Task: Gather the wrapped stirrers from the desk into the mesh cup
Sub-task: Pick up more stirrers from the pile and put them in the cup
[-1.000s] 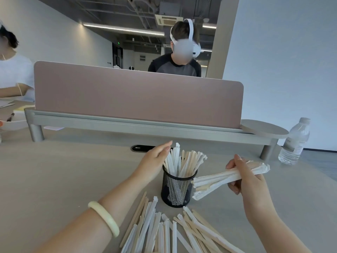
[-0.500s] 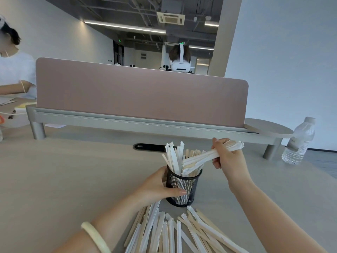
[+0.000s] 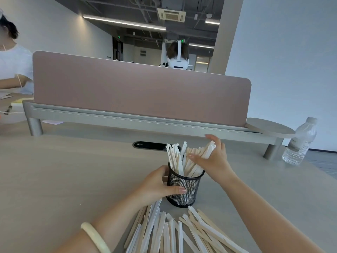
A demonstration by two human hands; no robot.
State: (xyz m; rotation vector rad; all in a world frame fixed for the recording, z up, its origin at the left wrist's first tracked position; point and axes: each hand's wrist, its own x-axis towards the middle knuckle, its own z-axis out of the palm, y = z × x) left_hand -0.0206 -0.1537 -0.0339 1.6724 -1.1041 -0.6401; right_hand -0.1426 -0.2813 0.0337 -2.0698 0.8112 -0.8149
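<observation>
A black mesh cup (image 3: 187,189) stands upright on the desk, packed with wrapped stirrers (image 3: 177,157) that stick out of its top. My left hand (image 3: 158,185) grips the cup's left wall, thumb across the front. My right hand (image 3: 214,159) is at the cup's upper right, thumb and palm loosely around a bundle of stirrers (image 3: 207,152) whose lower ends sit inside the cup; its index finger is lifted. A loose pile of wrapped stirrers (image 3: 171,232) lies on the desk just in front of the cup, partly under my left forearm.
A pink divider panel (image 3: 142,94) on a grey rail crosses the desk behind the cup. A water bottle (image 3: 300,143) stands at the far right beside a round shelf (image 3: 269,127). A black cable port (image 3: 145,144) sits behind the cup. Two other people sit beyond the divider.
My right hand carried its bundle from the right over to the cup and lowered it inside. My left hand dropped from the cup's rim to grip its side.
</observation>
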